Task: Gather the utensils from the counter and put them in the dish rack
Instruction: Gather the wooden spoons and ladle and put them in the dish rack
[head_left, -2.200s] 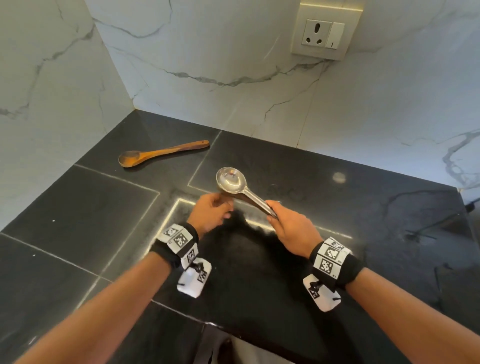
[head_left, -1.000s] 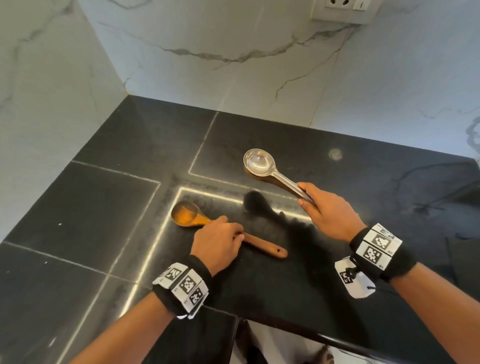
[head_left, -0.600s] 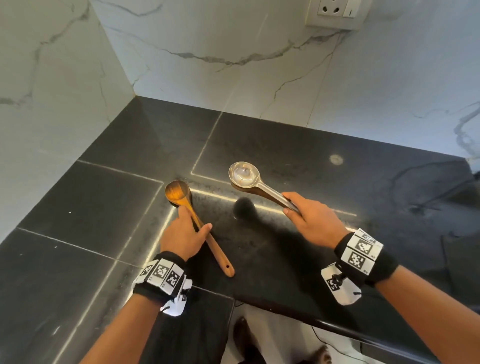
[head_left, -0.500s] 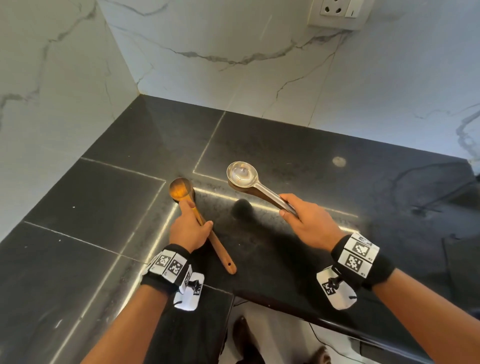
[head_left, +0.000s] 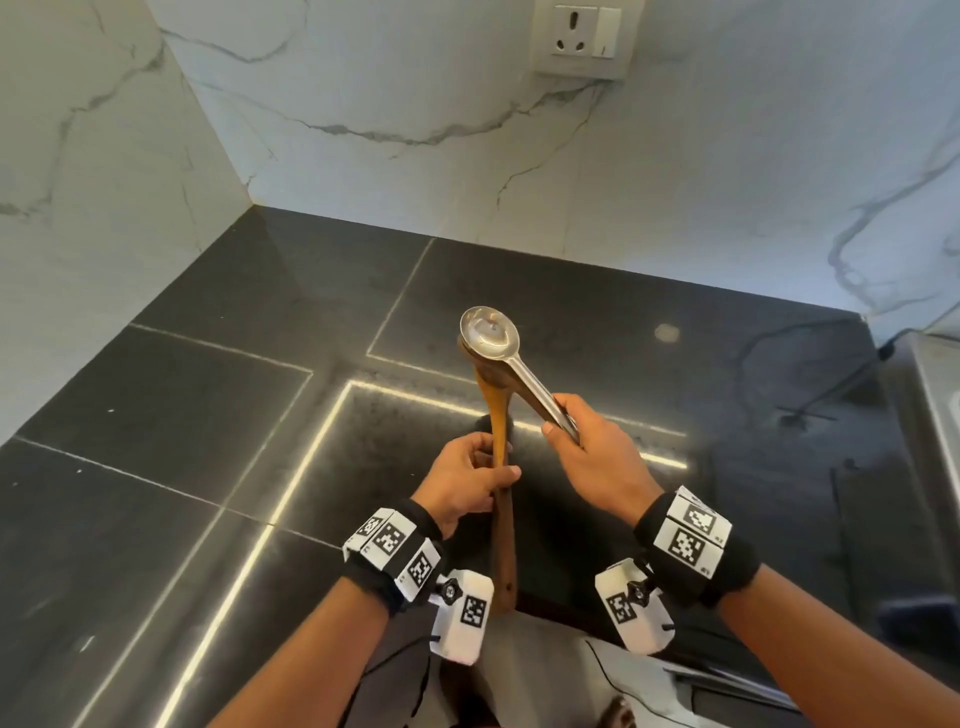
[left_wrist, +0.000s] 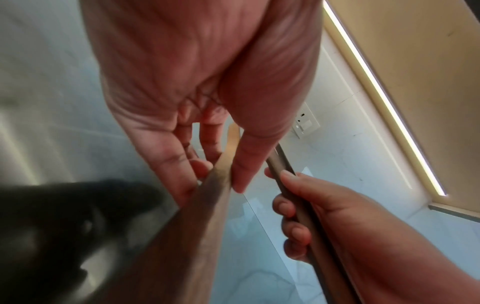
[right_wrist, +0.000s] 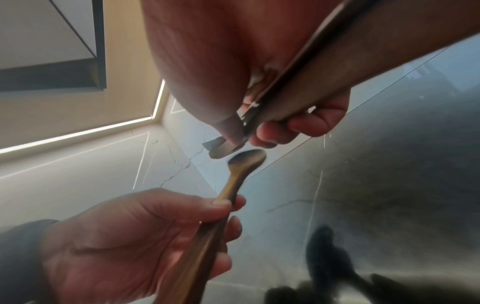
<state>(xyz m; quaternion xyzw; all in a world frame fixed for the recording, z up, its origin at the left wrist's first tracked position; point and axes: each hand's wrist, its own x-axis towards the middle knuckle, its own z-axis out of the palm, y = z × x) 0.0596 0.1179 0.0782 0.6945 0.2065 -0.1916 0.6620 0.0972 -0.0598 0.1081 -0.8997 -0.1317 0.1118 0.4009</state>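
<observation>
My left hand (head_left: 470, 480) grips the handle of a wooden spoon (head_left: 501, 499) and holds it lifted above the black counter (head_left: 182, 395), bowl pointing away from me. That bowl sits under the bowl of a steel spoon (head_left: 490, 333), whose handle my right hand (head_left: 582, 447) grips together with a second wooden utensil beneath it. In the left wrist view my thumb and fingers (left_wrist: 240, 164) pinch the wooden spoon (left_wrist: 197, 226), beside the right hand (left_wrist: 311, 216) on the steel handle (left_wrist: 301, 197). The right wrist view shows the wooden spoon's bowl (right_wrist: 246, 159) just below the steel spoon (right_wrist: 280, 102). No dish rack is visible.
Marble walls meet in a corner (head_left: 249, 200) behind the counter, with a wall socket (head_left: 582, 39) high on the back wall. A steel edge, perhaps a sink (head_left: 930, 405), shows at the far right. The counter's front edge (head_left: 571, 618) runs just under my wrists.
My left hand took the wooden spoon off the counter, turned it and lifted it. It has now swung right until its bowl meets the steel spoon held by my right hand.
</observation>
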